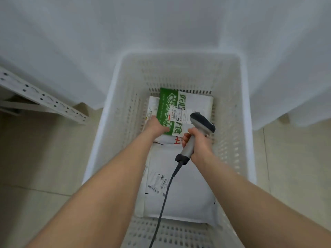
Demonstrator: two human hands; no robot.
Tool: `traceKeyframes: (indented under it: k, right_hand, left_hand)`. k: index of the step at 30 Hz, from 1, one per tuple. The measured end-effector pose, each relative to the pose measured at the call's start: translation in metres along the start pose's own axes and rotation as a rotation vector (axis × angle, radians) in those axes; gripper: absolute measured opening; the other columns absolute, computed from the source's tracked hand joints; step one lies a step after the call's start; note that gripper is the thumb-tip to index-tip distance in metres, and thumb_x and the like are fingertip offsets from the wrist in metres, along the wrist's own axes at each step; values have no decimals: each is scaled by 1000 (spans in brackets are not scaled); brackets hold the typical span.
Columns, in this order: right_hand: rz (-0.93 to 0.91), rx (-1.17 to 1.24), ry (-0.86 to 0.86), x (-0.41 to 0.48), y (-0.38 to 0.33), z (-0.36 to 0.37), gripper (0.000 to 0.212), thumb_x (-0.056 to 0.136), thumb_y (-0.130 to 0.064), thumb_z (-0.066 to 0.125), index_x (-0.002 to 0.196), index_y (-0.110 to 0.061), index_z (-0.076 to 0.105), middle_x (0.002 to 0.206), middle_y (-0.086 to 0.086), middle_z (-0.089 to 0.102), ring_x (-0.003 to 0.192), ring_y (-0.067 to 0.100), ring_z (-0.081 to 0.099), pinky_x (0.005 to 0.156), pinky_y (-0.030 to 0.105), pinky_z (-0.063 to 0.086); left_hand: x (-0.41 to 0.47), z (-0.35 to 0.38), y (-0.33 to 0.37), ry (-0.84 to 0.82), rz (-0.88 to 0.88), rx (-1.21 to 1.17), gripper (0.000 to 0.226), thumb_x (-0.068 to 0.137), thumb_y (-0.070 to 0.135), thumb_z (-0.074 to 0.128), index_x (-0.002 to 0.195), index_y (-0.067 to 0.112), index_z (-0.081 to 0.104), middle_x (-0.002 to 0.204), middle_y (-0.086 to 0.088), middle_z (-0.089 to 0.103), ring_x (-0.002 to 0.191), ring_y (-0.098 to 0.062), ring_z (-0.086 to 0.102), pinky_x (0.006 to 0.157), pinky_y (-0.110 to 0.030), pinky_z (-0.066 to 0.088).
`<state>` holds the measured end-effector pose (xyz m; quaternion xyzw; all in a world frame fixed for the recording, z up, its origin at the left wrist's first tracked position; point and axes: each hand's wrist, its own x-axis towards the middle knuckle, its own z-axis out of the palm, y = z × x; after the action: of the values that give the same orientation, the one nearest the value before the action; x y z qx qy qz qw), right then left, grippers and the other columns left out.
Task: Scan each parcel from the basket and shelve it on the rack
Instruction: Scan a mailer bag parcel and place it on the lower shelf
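Two things partly hide the green parcel (166, 104): left hand (157, 125) and scanner (202, 122).

Left hand (157, 125) pinching, right hand (198, 142) gripping.

the beige tiled floor (35, 158) carries the white slotted basket (123, 97), the rack (43, 99) to its left

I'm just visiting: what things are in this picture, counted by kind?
Green parcel: 1
White parcels: 2 plain to see; any beneath are hidden
Barcode scanner: 1
Basket: 1
Rack: 1
Total: 6
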<state>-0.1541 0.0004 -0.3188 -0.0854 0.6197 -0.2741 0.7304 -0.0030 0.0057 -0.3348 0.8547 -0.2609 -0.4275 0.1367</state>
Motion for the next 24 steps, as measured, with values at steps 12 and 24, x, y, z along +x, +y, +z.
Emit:
traceKeyframes:
  k: [12, 24]
  right_hand:
    - [-22, 1, -33, 90, 20, -11, 5, 87, -7, 64, 86, -2, 62, 67, 7, 63, 55, 15, 59, 52, 26, 52]
    - [-9, -5, -65, -28, -14, -5, 6, 88, -5, 62, 83, -4, 59, 66, 8, 60, 54, 15, 56, 54, 26, 49]
  left_hand:
    - [108, 67, -29, 80, -86, -168, 106, 63, 41, 86, 142, 6, 25, 139, -14, 47, 126, -32, 48, 104, -48, 43]
    - [-27, -20, 9, 12, -100, -733, 43, 78, 8, 76, 117, 7, 57, 110, -7, 67, 96, -25, 66, 84, -39, 54]
